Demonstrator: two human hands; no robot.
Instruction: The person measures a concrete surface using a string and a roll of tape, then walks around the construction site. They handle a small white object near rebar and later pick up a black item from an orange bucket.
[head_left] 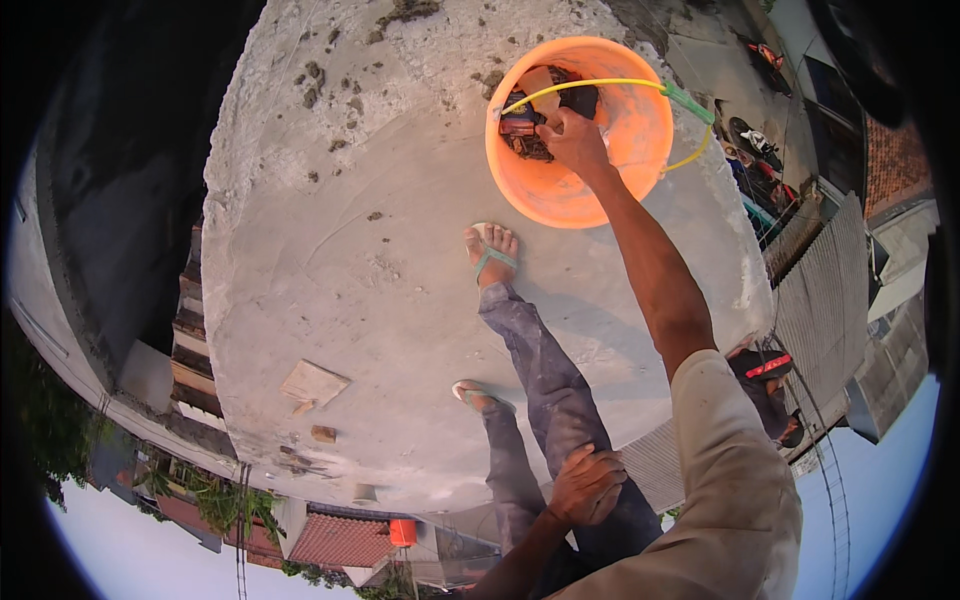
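An orange plastic bucket (640,130) with a yellow handle and a green grip stands on the rough concrete slab in front of me. My right hand (577,142) reaches inside it, fingers curled against the lower end of a flat brown piece (541,92). Dark objects and a small blue-and-red item (518,118) lie around that piece; their kind is hard to make out. My left hand (588,485) rests on my trouser leg at the knee, holding nothing.
Mortar crumbs (313,85) litter the concrete slab (340,230), whose edges drop away left and right. A flat board scrap (314,384) and a small brown block (323,434) lie at the lower left. Another person (765,385) is at the right, beyond the edge.
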